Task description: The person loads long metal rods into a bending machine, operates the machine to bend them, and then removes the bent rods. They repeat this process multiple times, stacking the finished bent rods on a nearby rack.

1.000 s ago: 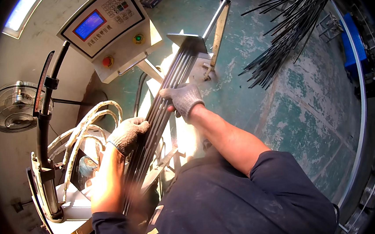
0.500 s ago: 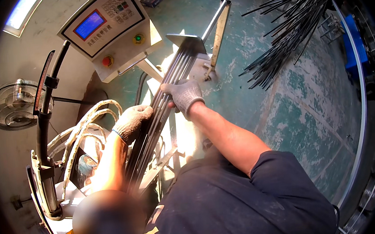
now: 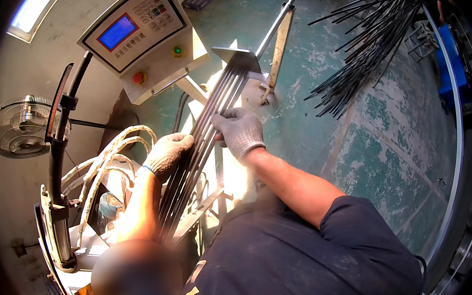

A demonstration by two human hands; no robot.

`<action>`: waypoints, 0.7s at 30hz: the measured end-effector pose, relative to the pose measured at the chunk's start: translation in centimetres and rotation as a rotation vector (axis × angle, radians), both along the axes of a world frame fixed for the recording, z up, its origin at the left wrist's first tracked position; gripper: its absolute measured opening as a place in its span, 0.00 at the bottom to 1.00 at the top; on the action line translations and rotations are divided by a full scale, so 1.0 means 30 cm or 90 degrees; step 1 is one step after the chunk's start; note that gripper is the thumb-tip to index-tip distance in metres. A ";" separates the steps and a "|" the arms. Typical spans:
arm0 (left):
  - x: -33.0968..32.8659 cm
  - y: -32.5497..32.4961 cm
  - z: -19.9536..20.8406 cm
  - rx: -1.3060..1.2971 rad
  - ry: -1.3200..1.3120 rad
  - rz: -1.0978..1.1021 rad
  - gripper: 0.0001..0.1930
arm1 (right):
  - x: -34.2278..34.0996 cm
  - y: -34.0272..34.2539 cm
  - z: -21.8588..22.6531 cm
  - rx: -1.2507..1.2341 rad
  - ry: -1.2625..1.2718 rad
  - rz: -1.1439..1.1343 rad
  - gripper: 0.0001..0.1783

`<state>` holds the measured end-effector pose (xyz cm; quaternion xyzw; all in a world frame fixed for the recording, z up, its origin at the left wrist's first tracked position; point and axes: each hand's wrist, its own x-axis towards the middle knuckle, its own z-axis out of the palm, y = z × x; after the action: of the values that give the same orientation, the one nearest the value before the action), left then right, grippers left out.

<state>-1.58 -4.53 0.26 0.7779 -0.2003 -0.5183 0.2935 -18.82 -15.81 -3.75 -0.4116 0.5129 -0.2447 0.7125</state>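
A row of long, thin metal rods (image 3: pixel 196 145) slants from beside my body up to a flat metal plate (image 3: pixel 235 57). My left hand (image 3: pixel 170 154), in a light knitted glove, is closed at the left edge of the rods, its fingertips partly hidden against them. At the right edge my right hand (image 3: pixel 241 131), gloved in grey, pinches the outer rods between thumb and curled fingers. Dark rods lie on the left of the row, shinier ones on the right. Their lower ends run out of sight by my left forearm.
A control box (image 3: pixel 144 41) with a blue screen and red and green buttons stands at the far left. Pale wrapped hoses (image 3: pixel 112 157) loop beside my left arm, with a fan (image 3: pixel 24 128) beyond. Many dark rods (image 3: pixel 358 49) jut out at the far right.
My right hand has slid a little right and nearer, from over the rods to their edge, uncovering more of them. The left hand keeps its place at the rods. The whole view shifts slightly.
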 end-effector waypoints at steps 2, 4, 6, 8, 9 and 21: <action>-0.003 -0.010 0.005 0.004 -0.002 -0.011 0.12 | -0.016 -0.006 0.006 -0.010 0.014 0.001 0.20; -0.013 -0.022 0.016 0.011 -0.009 -0.008 0.13 | -0.027 -0.006 0.010 0.004 0.014 -0.010 0.18; -0.021 -0.028 0.034 0.010 -0.022 -0.014 0.13 | -0.040 -0.002 0.015 -0.009 0.023 -0.006 0.18; -0.023 -0.025 0.051 0.002 -0.043 -0.026 0.15 | -0.051 0.013 0.012 -0.026 0.027 -0.005 0.16; -0.016 -0.022 0.042 -0.014 -0.070 -0.034 0.15 | -0.053 0.025 -0.012 -0.072 0.018 -0.002 0.16; -0.191 0.284 0.226 -0.311 -0.214 0.304 0.07 | 0.031 -0.004 0.108 -0.685 -0.014 0.403 0.10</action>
<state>-7.31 3.98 7.04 0.7840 -0.1761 -0.2378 0.5457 -17.91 -15.92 -0.51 -0.8423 0.1634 -0.2503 0.4485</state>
